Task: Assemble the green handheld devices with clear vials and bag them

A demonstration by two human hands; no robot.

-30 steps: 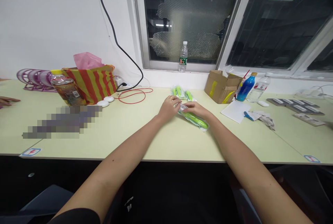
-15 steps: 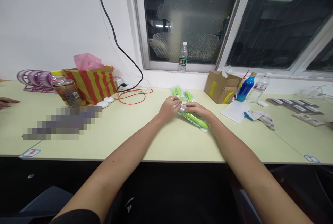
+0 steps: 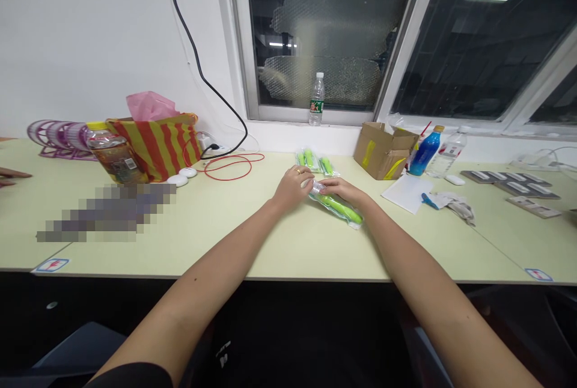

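A clear plastic bag with a long bright green item inside lies slantwise on the table, its near end toward the right. My left hand curls its fingers on the bag's upper left end. Right beside it, my right hand grips the same end from above, its fingers pointing left. The fingertips of both hands nearly meet, and the exact pinch is too small to make out. Just beyond my hands lie more bagged green items, with another bagged green piece to their right.
An open cardboard box, a blue bottle, white paper and a glove are at right. Leftward are a red cable, white discs, a striped bag, a bottle and another person's hand.
Almost nothing differs. Both hands stay on the end of the bag, with at most a slight shift of the fingers. The other person's hand at far left has moved slightly.
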